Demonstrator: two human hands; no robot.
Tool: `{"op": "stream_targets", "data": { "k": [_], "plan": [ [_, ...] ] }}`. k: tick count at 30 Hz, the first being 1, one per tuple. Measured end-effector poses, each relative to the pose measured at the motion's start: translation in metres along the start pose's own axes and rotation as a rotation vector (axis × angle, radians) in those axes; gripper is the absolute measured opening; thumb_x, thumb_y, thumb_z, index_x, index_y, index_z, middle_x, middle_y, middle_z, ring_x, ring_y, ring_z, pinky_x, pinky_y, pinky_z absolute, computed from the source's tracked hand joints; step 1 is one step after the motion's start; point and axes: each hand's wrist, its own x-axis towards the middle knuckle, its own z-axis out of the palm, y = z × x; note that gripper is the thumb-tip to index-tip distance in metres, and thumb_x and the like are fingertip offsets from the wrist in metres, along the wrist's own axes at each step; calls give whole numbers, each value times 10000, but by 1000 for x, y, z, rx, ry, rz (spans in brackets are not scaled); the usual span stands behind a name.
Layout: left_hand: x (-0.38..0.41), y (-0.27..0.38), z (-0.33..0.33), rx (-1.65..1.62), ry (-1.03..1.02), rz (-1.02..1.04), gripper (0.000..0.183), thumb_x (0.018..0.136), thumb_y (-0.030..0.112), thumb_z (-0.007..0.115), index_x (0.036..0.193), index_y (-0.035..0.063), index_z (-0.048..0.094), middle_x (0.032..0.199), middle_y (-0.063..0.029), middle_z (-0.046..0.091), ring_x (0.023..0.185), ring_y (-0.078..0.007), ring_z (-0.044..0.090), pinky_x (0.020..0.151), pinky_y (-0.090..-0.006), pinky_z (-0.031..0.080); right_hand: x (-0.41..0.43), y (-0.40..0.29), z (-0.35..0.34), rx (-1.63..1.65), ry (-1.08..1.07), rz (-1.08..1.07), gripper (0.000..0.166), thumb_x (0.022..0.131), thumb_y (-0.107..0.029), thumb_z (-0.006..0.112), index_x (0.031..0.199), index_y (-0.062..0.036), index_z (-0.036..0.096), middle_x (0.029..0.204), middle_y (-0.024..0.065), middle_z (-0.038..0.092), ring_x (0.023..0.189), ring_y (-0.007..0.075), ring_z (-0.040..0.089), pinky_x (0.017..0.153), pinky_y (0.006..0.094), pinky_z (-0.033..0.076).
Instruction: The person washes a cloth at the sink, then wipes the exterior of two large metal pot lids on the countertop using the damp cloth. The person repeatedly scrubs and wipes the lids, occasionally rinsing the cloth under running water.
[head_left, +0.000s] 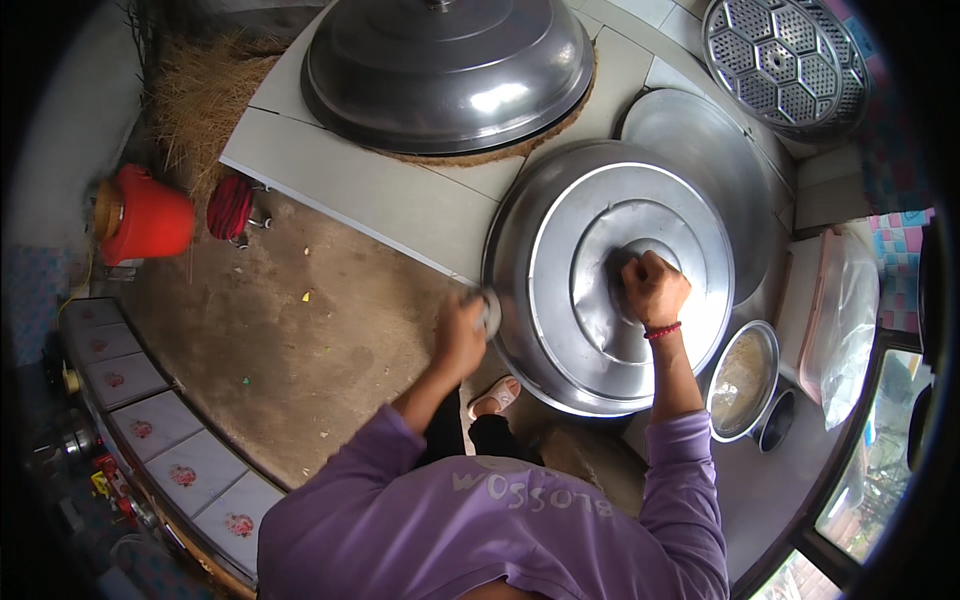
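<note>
My right hand is closed around the knob at the centre of a large domed aluminium lid. Its near rim overhangs the front of the tiled stove top; whether it is raised off what lies beneath, I cannot tell. At the lid's left edge, my left hand grips a small, pale, rounded object, blurred and partly covered by the fingers. Behind the lid lies a flat, round metal sheet or cover. A second, larger domed lid sits on the stove top at the far side.
Steamer racks lean at the far right. To the right stand a metal basin with pale contents, a small dark bowl and a plastic-covered container. Straw, a red bucket and a tiled ledge are leftward.
</note>
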Motion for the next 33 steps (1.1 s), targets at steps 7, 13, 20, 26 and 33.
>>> {"op": "stream_targets", "data": {
  "k": [7,13,20,26,33],
  "plan": [
    [120,-4,-3,72,19,38,105,750,29,605,852,49,618,835,-209,579,882,-398,522,790,-490,422,6,-9,3,-6,-35,-12,240,737,-206,638,586,-93,490,555,97,558,505,324,570,480,420,451],
    [5,-2,-6,14,-85,-37,213,761,-21,595,967,8,641,935,-216,567,943,-378,545,813,-453,445,1,1,-1,-15,-19,17,240,740,-206,636,583,-96,493,547,106,556,500,324,570,480,417,455],
    [119,36,-1,-204,227,295,313,774,-29,594,1070,52,649,1014,-175,546,970,-358,544,838,-395,450,4,-5,3,11,-23,-32,233,736,-203,638,581,-98,501,540,103,554,492,319,568,473,411,454],
    [22,44,7,-151,200,555,286,708,-50,643,962,68,704,1047,-127,589,1015,-299,536,868,-399,460,-1,2,3,7,9,-2,210,722,-176,639,587,-94,501,555,95,561,499,305,574,469,404,451],
    [198,62,11,-214,157,462,277,703,-39,635,959,62,665,969,-138,606,913,-316,590,789,-381,483,5,-4,1,47,3,-52,196,723,-158,636,594,-86,509,566,93,566,495,297,574,467,394,450]
  ]
}}
